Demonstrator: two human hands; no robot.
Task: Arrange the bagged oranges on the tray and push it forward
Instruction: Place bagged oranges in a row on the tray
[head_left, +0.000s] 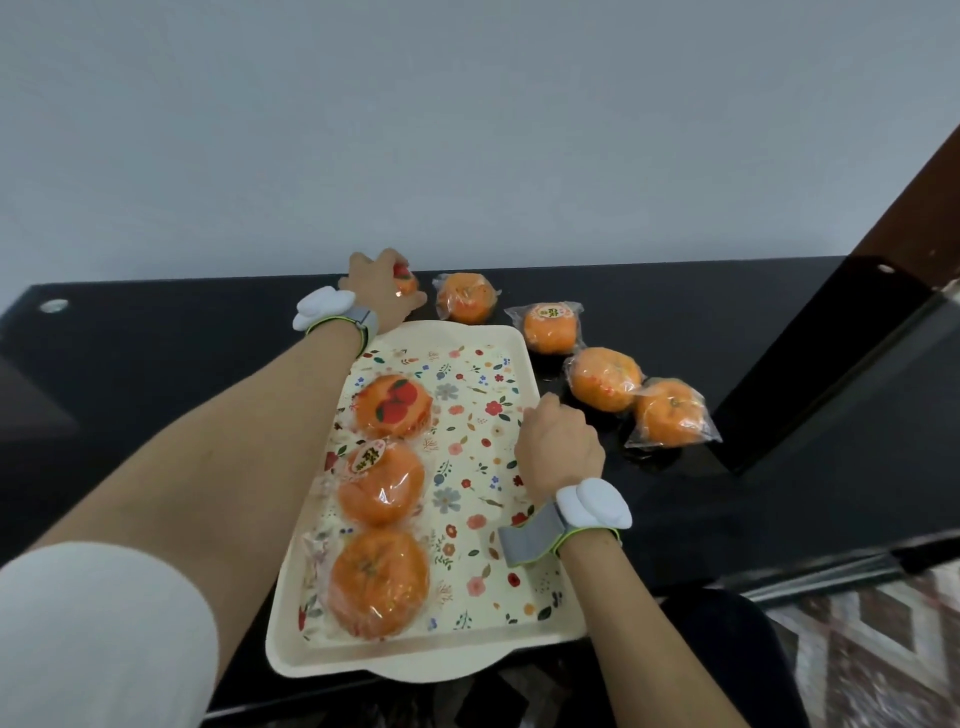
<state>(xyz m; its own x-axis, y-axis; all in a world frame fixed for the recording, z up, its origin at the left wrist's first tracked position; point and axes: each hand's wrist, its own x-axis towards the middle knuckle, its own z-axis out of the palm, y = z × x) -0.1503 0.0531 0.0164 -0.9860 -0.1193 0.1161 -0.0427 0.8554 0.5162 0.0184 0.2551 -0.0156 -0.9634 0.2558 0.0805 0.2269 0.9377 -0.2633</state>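
A cream tray (488, 644) with a flower print lies on the black table. Three bagged oranges sit in a row down its left side: one far (396, 406), one in the middle (382, 483), one near (378, 581). My left hand (382, 288) reaches past the tray's far left corner and grips another bagged orange (407, 280), mostly hidden under it. My right hand (561, 447) rests with curled fingers on the tray's right rim. Several more bagged oranges lie on the table to the right, among them one behind the tray (466, 297) and one at the far right (670, 413).
The black glossy table (156, 364) ends at a pale wall behind. A dark panel (810, 374) leans at the right, close to the loose oranges. A patterned floor (883, 649) shows at the lower right.
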